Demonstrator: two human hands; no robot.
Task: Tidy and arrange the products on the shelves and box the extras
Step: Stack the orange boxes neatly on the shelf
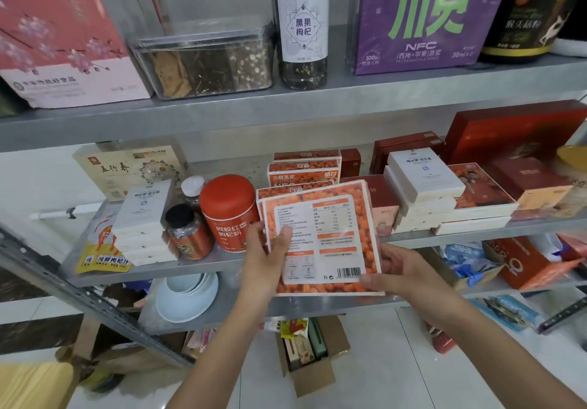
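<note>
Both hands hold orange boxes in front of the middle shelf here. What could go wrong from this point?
1. The left hand and right hand grip the orange boxes only along their lower part. Several seem held together, so one might slip out.
2. The red jar stands close on the left, so pushing the boxes in could knock it.

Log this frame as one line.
left hand: grips orange box, left edge | right hand: grips its lower right corner | box: label facing camera | matching boxes: stacked behind on middle shelf
</note>
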